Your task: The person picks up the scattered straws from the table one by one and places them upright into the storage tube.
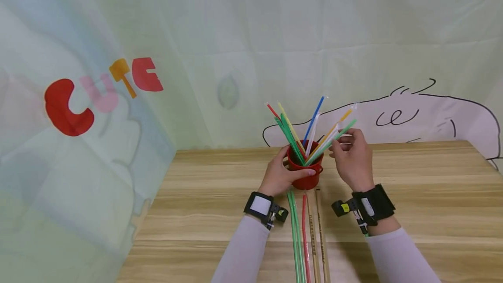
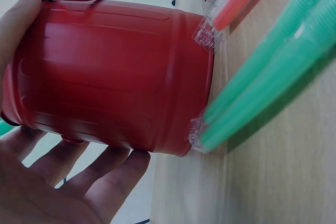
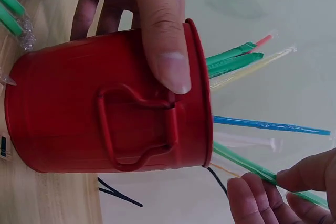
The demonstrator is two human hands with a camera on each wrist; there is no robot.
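Note:
A small red metal bucket (image 1: pixel 305 181) stands on the table with several straws fanning out of its mouth. My left hand (image 1: pixel 278 172) grips it round the side, thumb across the front and fingers behind. At the bucket's right, my right hand (image 1: pixel 354 160) pinches a light green straw (image 3: pixel 247 165) between thumb and fingers; its lower end is inside the bucket. A blue straw (image 1: pixel 314 117), an orange straw (image 1: pixel 341 119), a yellow straw (image 1: pixel 287 117) and dark green wrapped straws (image 1: pixel 290 136) lean in the bucket too. The bucket's side handle (image 3: pixel 107 129) hangs down.
In front of the bucket, two green straws (image 1: pixel 295 235), a red straw (image 1: pixel 305 235) and two brown printed sticks (image 1: pixel 323 239) lie lengthwise on the wooden table (image 1: pixel 204 213). A printed cloth backdrop (image 1: pixel 235 56) hangs behind the table's far edge and along the left.

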